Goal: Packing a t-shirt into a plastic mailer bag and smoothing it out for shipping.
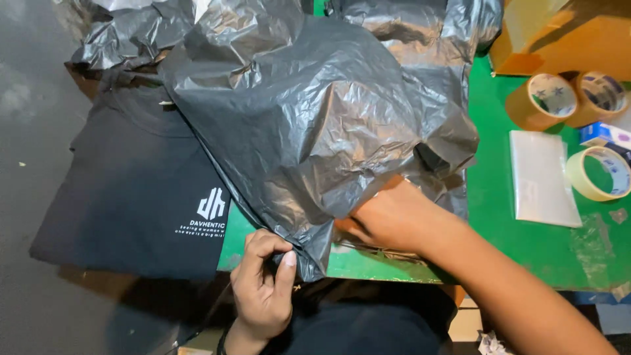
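Note:
A large crinkled black plastic bag (309, 112) lies spread over a green table (506, 217). My left hand (263, 283) pinches the bag's lower edge between thumb and fingers at the table's front edge. My right hand (388, 217) reaches under the bag's right flap, fingers hidden inside it, gripping the plastic. A black T-shirt (138, 190) with a small white print lies flat at the left, its right side covered by the bag.
Three rolls of tape (542, 98) (601, 95) (601, 174) sit at the right, beside a clear flat plastic sleeve (542, 177). A brown cardboard box (565, 33) stands at the back right. More black plastic (131, 33) is piled at the back left.

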